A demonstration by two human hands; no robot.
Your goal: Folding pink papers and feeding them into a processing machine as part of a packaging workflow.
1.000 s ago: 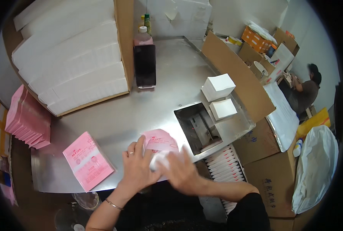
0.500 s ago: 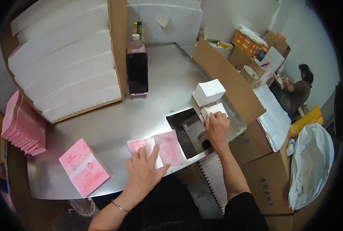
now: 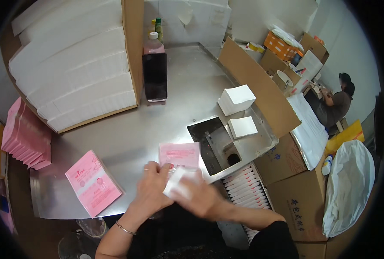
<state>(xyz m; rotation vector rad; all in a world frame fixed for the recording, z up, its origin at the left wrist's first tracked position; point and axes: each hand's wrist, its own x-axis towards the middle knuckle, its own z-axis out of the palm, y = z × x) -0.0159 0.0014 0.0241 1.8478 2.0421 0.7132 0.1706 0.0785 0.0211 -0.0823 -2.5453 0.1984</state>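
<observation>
My left hand (image 3: 152,187) is at the left edge of a pink printed plastic bag (image 3: 179,152) on the metal table, thumb and fingers closed at the bag's near part. My right hand (image 3: 205,199), blurred by motion, grips a small white paper stack (image 3: 180,181) over the near end of that bag, close beside the left hand. To the right stand two more white paper stacks, a taller one (image 3: 237,100) and a low one (image 3: 243,127). At the left lies a pile of pink printed bags (image 3: 92,183).
A square opening (image 3: 209,144) is cut in the metal table (image 3: 144,125). Below its right edge sits a box of filled packets (image 3: 246,185). A phone (image 3: 155,77) leans on a bottle. A carton of white paper (image 3: 77,82) stands left. A co-worker (image 3: 336,103) sits far right.
My right hand has left the low stack at the right and come to the bag with a white stack. My left hand has shifted slightly nearer; the bag's pink face now shows.
</observation>
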